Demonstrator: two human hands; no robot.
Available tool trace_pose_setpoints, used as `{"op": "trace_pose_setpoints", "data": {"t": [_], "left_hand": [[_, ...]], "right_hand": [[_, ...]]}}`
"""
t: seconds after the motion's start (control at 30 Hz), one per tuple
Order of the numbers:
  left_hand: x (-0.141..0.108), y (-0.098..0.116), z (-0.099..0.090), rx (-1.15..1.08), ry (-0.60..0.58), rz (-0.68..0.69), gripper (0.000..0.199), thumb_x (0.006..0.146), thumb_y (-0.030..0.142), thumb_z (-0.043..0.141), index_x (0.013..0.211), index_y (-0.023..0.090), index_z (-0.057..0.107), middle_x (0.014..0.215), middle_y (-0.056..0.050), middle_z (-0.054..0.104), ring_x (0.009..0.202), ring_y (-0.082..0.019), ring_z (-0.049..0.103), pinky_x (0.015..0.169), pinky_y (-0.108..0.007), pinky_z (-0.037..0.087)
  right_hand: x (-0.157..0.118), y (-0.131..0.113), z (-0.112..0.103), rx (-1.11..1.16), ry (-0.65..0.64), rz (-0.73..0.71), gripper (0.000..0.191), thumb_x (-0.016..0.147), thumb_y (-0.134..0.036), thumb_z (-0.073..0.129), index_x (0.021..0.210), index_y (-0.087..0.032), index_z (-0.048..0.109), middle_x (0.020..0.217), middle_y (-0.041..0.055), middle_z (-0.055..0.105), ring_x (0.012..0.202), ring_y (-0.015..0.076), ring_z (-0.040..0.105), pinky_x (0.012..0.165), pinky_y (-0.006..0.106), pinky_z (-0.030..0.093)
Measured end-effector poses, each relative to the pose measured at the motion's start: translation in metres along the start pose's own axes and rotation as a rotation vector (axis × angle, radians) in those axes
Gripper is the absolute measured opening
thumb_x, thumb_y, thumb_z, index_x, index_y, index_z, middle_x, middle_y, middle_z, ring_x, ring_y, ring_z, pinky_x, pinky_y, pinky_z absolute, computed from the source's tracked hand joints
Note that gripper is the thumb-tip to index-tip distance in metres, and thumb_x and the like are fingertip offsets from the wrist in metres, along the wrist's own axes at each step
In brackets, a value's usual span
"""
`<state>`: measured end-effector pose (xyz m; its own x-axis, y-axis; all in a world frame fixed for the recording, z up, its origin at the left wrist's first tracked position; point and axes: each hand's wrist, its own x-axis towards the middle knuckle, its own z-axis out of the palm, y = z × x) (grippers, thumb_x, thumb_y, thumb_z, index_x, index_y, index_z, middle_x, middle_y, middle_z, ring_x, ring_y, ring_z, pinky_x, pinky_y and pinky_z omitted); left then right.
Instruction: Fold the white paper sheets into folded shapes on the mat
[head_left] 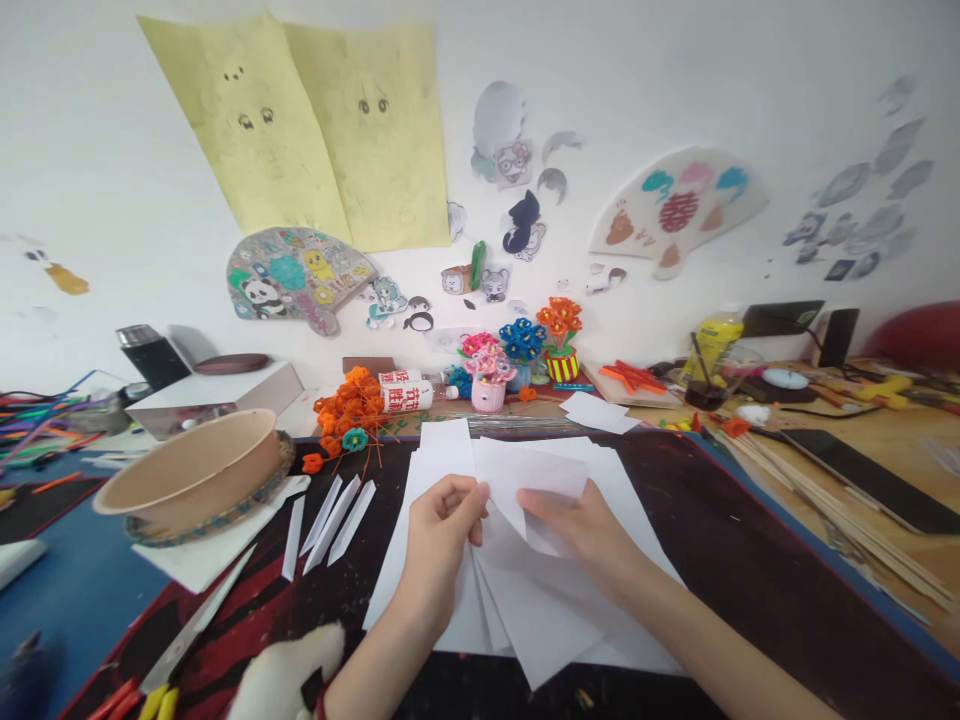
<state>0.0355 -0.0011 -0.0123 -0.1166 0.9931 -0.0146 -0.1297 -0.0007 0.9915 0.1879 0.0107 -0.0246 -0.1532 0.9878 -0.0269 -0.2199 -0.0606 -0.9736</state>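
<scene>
A small sheet of white paper (pixel 551 465) is held up over several larger white sheets (pixel 637 560) on the dark mat. My right hand (pixel 589 525) grips it from the right, thumb on top and the other fingers hidden behind the paper. My left hand (pixel 448 510) is closed in a pinch at the paper's left edge. Beneath the hands, loose cut pieces of paper (pixel 536 610) overlap at angles. To the left lie several narrow folded paper strips (pixel 330 525), and nearer me are scissors (pixel 199 625) with red and yellow handles.
A beige bowl (pixel 191 470) stands at left beside orange pipe-cleaner flowers (pixel 352 400). Small pots of craft flowers (pixel 491 385) line the wall. Wooden sticks (pixel 832 515) and a dark phone-like slab (pixel 881 480) lie at right. A white plush-like object (pixel 281 675) touches my left forearm.
</scene>
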Motion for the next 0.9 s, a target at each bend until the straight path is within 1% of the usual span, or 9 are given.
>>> {"op": "trace_pose_setpoints", "data": {"t": [0.17,0.27,0.4,0.47,0.6,0.67,0.77,0.9], "left_hand": [[0.007,-0.006,0.000,-0.036,-0.030,-0.023,0.021,0.071,0.032,0.069,0.062,0.015,0.059,0.054,0.004,0.053,0.044,-0.006,0.038,0.048,-0.020,0.027],[0.009,-0.005,0.000,-0.048,-0.039,-0.026,0.021,0.071,0.033,0.069,0.064,0.015,0.062,0.057,0.003,0.055,0.044,-0.006,0.039,0.049,-0.021,0.028],[0.012,-0.005,-0.001,-0.087,-0.054,-0.020,0.023,0.074,0.035,0.067,0.066,0.014,0.063,0.061,0.002,0.057,0.044,-0.006,0.040,0.048,-0.021,0.028],[0.014,-0.005,-0.002,-0.104,-0.058,-0.010,0.023,0.075,0.036,0.066,0.069,0.014,0.064,0.062,0.002,0.057,0.044,-0.005,0.040,0.048,-0.021,0.028],[0.017,-0.005,-0.004,-0.092,-0.057,0.007,0.022,0.074,0.035,0.069,0.072,0.013,0.065,0.062,0.002,0.057,0.044,-0.004,0.040,0.049,-0.020,0.028],[0.017,-0.004,-0.004,-0.074,-0.059,0.009,0.021,0.073,0.033,0.071,0.072,0.013,0.065,0.060,0.003,0.057,0.044,-0.004,0.039,0.049,-0.019,0.028],[0.014,-0.004,-0.004,-0.063,-0.094,0.011,0.019,0.072,0.031,0.073,0.072,0.014,0.065,0.059,0.003,0.056,0.045,-0.004,0.039,0.048,-0.019,0.028],[0.011,-0.004,-0.003,-0.081,-0.150,0.027,0.017,0.073,0.030,0.073,0.071,0.015,0.066,0.061,0.003,0.057,0.046,-0.004,0.040,0.049,-0.018,0.030]], "right_hand": [[0.007,0.010,-0.005,-0.025,0.073,0.020,0.031,0.070,-0.037,0.075,0.088,-0.012,0.070,0.094,0.0140,0.073,0.089,0.0285,0.066,0.080,0.041,0.051],[0.009,0.010,-0.007,-0.029,0.055,0.014,0.033,0.070,-0.038,0.075,0.090,-0.012,0.070,0.096,0.0143,0.073,0.089,0.0286,0.066,0.081,0.042,0.051],[0.008,0.006,-0.007,-0.011,0.014,-0.029,0.032,0.072,-0.039,0.074,0.089,-0.012,0.070,0.095,0.0146,0.072,0.089,0.0287,0.066,0.082,0.042,0.050],[0.008,0.005,-0.007,-0.004,0.023,-0.018,0.033,0.072,-0.039,0.073,0.088,-0.011,0.069,0.095,0.0150,0.072,0.086,0.0282,0.066,0.079,0.041,0.051],[0.010,0.007,-0.008,-0.032,0.081,0.008,0.033,0.071,-0.039,0.073,0.090,-0.012,0.068,0.095,0.0147,0.072,0.084,0.0269,0.066,0.075,0.038,0.052],[0.010,0.006,-0.009,-0.067,0.077,-0.020,0.031,0.073,-0.038,0.071,0.092,-0.013,0.069,0.096,0.0135,0.072,0.086,0.0262,0.066,0.075,0.035,0.052],[0.010,0.004,-0.008,-0.128,0.038,-0.074,0.029,0.076,-0.038,0.068,0.092,-0.015,0.070,0.093,0.0114,0.073,0.084,0.0248,0.066,0.073,0.034,0.053],[0.007,0.001,-0.008,-0.183,0.013,-0.096,0.030,0.076,-0.043,0.065,0.085,-0.015,0.071,0.083,0.0096,0.073,0.077,0.0243,0.067,0.070,0.035,0.053]]}}
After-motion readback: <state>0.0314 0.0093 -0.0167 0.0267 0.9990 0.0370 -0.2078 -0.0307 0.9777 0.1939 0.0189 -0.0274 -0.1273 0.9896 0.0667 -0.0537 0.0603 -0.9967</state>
